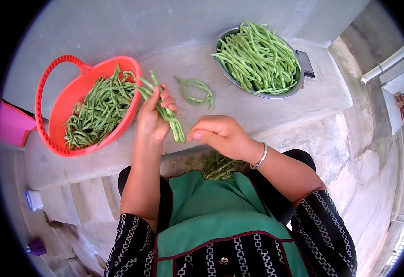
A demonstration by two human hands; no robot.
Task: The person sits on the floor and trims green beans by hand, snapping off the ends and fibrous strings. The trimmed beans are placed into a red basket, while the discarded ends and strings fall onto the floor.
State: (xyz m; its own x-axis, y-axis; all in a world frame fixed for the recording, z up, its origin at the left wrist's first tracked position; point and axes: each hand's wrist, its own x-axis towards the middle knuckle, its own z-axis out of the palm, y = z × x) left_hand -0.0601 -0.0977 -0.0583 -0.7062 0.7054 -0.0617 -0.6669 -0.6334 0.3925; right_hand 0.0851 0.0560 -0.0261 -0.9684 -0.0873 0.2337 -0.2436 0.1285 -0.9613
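Concrete ledge [266,111]: pale grey, running across the scene in front of the person, with a basket at its left and a basin at its far right.
Green apron [211,198]: dark red edging, over a black patterned top, at the near side.
Red plastic basket [68,101]: on the left of the ledge, its tall handle toward the left, just left of the left hand.
Metal basin [285,93]: far right, well apart from both hands.
Green beans in the basin [259,57]: heaped above the rim, long pods.
Green beans in the basket [101,108]: a tangled pile, left of the left hand.
Green scraps [220,166]: below the ledge, between the person's knees, nearer than the right hand.
Right hand [222,136]: fingers curled, thumb pressed against the forefinger; whether a bit of pod is pinched there, I cannot tell.
Left hand [153,115]: fingers wrapped around a small bunch.
Bean bunch [175,127]: in the left hand, one end sticking out far left, the other pointing near right, its ends just beside the right fingertips.
Loose beans [195,84]: curved pods on the ledge, beyond both hands, right of the left one.
Smartphone [306,64]: dark, just right of the basin.
Bracelet [260,157]: silver-coloured, around the right wrist.
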